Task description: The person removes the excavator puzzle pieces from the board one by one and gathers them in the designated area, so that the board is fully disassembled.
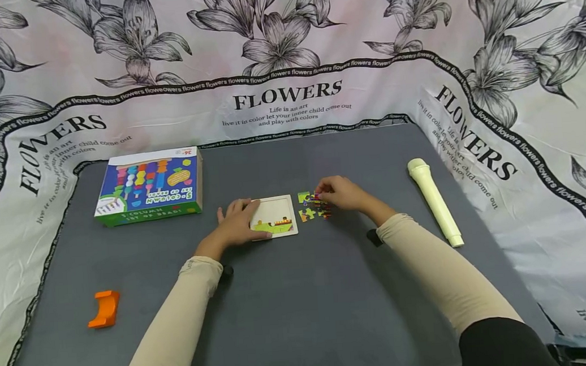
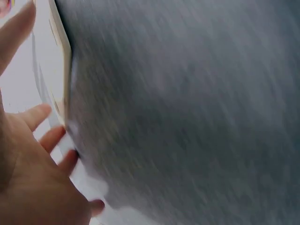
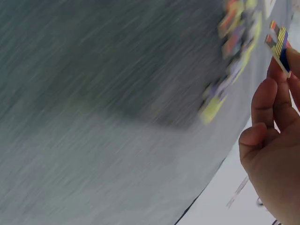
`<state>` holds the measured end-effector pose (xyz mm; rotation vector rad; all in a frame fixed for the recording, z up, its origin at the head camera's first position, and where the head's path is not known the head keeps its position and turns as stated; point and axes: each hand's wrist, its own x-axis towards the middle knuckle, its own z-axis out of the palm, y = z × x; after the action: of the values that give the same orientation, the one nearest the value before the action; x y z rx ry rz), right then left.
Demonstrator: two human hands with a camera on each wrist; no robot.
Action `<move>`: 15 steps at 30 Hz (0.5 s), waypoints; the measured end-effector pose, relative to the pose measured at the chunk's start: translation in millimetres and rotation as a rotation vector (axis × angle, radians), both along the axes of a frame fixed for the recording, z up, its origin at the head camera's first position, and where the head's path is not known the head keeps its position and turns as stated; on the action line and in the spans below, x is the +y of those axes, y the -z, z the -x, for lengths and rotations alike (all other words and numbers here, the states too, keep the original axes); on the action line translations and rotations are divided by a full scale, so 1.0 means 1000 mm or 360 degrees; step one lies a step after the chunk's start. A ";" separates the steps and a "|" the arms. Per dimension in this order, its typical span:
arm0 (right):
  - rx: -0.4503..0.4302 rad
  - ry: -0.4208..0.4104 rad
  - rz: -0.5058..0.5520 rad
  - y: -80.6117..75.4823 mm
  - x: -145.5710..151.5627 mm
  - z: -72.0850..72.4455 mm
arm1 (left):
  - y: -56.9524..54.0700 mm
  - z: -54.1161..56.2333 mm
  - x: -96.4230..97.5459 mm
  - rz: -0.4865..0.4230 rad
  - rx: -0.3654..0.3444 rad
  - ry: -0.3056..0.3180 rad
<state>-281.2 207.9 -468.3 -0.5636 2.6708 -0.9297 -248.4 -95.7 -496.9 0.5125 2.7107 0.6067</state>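
Note:
A small wooden puzzle board point(image 1: 277, 207) with a raised rim lies flat on the table, a strip of green and red picture along its near side. My left hand point(image 1: 237, 224) rests at the board's left side, fingers spread and fairly straight; in the left wrist view, fingertips touch or nearly touch the board's edge point(image 2: 67, 79). Just right of the board is a cluster of colourful jigsaw pieces point(image 1: 307, 214). Over that cluster my right hand point(image 1: 343, 193) pinches one puzzle piece point(image 3: 280, 47), striped yellow and blue, between thumb and fingers. The loose pieces look blurred in the right wrist view.
A boxed bead toy point(image 1: 150, 184) stands at the back left of the grey table point(image 1: 291, 308). An orange curved block point(image 1: 105, 309) lies at the front left. On the right lies a pale yellow tube point(image 1: 435, 202). Flower-printed cloth point(image 1: 288, 109) surrounds the table.

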 end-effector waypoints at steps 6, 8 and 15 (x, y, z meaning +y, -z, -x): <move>-0.0043 0.0014 -0.0035 0.010 0.026 -0.004 | 0.001 0.000 -0.020 -0.0024 -0.0020 0.0068; -0.0051 0.0019 -0.0068 0.014 0.034 -0.006 | 0.001 0.000 -0.021 -0.0022 -0.0018 0.0086; -0.0075 0.0076 -0.0164 0.019 0.049 -0.011 | 0.001 0.003 -0.015 -0.0036 -0.0030 0.0111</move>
<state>-269.9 256.7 -487.7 -0.4520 2.6823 -0.8016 -251.6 -110.9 -497.8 0.6013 2.6590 0.6215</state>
